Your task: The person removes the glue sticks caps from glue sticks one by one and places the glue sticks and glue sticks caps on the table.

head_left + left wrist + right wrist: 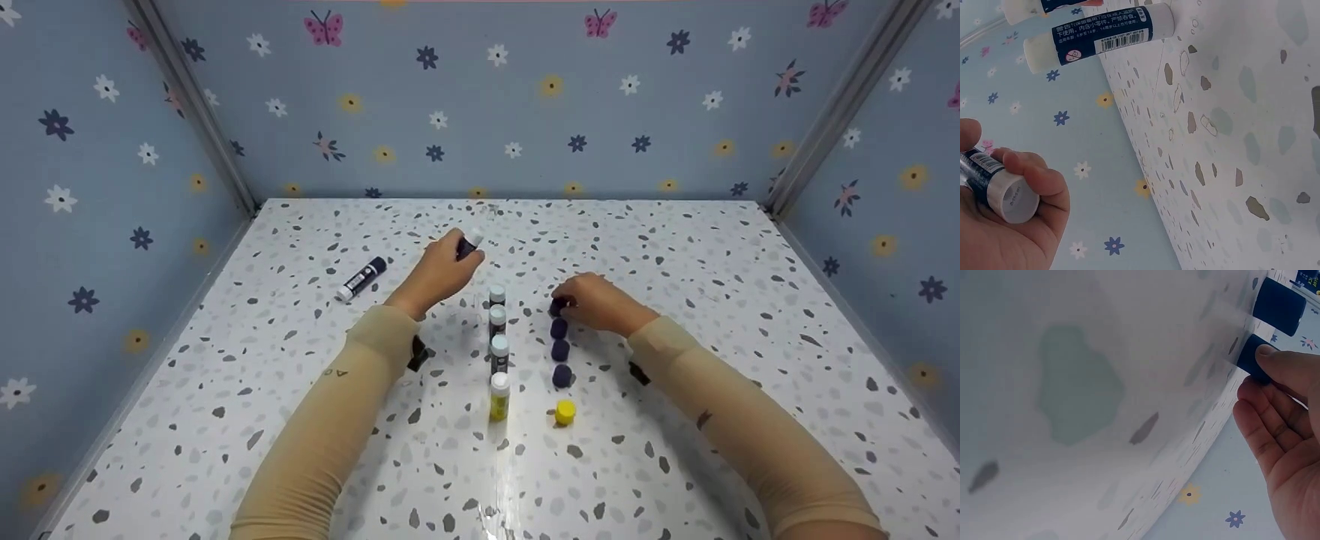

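Note:
My left hand (439, 271) grips a navy-labelled glue stick (466, 246) in the air above the table. In the left wrist view its white round end (1021, 201) faces the camera. To the right, my right hand (598, 301) pinches a dark blue cap (1253, 360) between thumb and fingers, close at the table surface. That cap is at the far end of a row of caps, with another blue cap (1279, 307) beside it. Between the hands, uncapped glue sticks (498, 321) stand upright in a column, with a yellow glue stick (499, 397) nearest me.
A capped glue stick (361, 279) lies on its side on the speckled table (247, 375), left of my left hand. The cap row runs toward me, ending in a yellow cap (565, 412). Flower-patterned walls (480, 97) enclose the back and sides.

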Action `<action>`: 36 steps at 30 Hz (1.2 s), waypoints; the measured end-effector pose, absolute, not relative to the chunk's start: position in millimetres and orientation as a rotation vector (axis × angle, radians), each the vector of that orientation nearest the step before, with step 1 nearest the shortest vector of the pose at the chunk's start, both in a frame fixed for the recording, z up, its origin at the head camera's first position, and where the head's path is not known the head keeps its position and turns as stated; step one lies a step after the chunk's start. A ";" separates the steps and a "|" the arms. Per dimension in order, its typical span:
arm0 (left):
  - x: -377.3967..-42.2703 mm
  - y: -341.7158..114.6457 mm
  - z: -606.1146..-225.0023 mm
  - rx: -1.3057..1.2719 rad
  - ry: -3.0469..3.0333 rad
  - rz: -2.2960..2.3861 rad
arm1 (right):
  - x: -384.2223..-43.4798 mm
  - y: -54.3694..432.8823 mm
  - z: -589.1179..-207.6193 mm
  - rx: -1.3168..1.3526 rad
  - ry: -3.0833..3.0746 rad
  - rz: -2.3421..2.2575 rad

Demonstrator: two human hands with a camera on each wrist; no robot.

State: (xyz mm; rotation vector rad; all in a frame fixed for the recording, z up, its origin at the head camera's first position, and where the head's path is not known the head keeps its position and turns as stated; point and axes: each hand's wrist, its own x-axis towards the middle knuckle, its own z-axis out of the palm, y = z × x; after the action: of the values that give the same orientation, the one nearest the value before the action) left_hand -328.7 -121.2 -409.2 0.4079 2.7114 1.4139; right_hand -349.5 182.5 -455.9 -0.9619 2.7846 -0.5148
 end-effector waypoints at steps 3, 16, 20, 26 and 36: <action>-329.1 -121.4 -409.8 0.413 2.673 1.434 | -350.3 181.5 -455.7 -0.920 2.784 -0.501; -337.7 -116.8 -413.2 0.485 2.638 1.477 | -349.9 178.4 -455.5 -0.887 2.788 -0.507; -342.0 -114.1 -412.8 0.490 2.658 1.478 | -349.6 177.8 -454.8 -0.857 2.789 -0.501; -345.7 -111.6 -416.1 0.535 2.720 1.486 | -349.0 176.4 -454.1 -0.874 2.799 -0.486; -353.3 -110.3 -425.8 0.531 2.746 1.569 | -348.3 176.4 -453.7 -0.875 2.810 -0.460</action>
State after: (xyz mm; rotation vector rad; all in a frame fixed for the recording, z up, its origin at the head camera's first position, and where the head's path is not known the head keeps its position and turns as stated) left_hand -353.3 -110.3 -425.8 0.5306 2.7463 1.5694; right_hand -348.3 176.4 -453.7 -0.8750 2.8099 -0.4598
